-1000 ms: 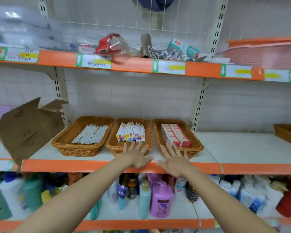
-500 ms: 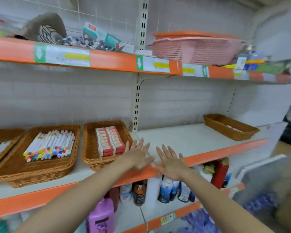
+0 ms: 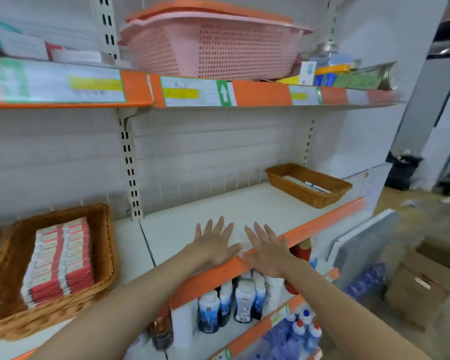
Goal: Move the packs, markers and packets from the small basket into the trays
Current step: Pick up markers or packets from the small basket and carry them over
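Packs, red and white, already fill the brown wicker tray (image 3: 63, 258) at eight o'clock. Our left hand (image 3: 213, 242) and right hand (image 3: 266, 252) hover, fingers spread, empty. At two o'clock the small wicker basket (image 3: 308, 184) still holds items, so work remains.

The view has swung right: the marker tray is gone from sight, and the small basket (image 3: 308, 184) now sits nearer

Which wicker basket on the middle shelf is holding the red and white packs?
The large basket at the left, filled with stacked packs. The small basket far right holds only a few flat items.
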`<control>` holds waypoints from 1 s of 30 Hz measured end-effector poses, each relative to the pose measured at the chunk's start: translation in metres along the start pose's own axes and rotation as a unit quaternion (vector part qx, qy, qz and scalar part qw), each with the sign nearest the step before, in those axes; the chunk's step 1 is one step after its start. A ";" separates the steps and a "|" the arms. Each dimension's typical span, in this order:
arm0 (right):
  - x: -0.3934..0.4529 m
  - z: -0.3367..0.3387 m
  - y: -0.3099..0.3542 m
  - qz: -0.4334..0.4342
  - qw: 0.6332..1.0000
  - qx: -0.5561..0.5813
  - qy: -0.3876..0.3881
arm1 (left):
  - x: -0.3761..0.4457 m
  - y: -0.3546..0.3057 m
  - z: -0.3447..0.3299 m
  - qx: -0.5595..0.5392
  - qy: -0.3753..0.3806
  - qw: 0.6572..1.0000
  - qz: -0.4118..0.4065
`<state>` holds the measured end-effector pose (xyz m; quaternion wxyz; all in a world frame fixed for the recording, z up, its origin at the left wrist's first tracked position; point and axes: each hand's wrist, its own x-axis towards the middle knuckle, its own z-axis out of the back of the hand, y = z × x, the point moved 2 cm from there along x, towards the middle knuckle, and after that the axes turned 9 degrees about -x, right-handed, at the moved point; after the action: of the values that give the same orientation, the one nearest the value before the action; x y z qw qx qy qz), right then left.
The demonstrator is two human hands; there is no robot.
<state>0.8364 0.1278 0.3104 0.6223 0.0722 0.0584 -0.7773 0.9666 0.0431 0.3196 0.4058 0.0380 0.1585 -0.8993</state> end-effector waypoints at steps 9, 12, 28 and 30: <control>0.003 0.005 -0.169 -0.014 0.999 -0.001 -0.030 | 0.087 -0.136 -0.019 -0.006 -0.002 1.000 0.007; -0.002 0.015 -0.231 -0.035 0.999 0.002 -0.038 | 0.113 -0.192 -0.018 -0.009 -0.015 1.000 -0.015; 0.104 0.042 -0.358 0.023 0.996 -0.003 -0.081 | 0.265 -0.256 0.005 -0.029 -0.103 0.994 -0.018; 0.127 0.055 -0.371 0.029 0.996 -0.009 -0.085 | 0.288 -0.256 0.011 -0.038 -0.088 0.995 -0.009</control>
<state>0.4449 0.0768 0.3407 0.6479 0.0019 0.0107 -0.7617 0.5851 -0.0088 0.3386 0.4108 -0.0582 0.1565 -0.8963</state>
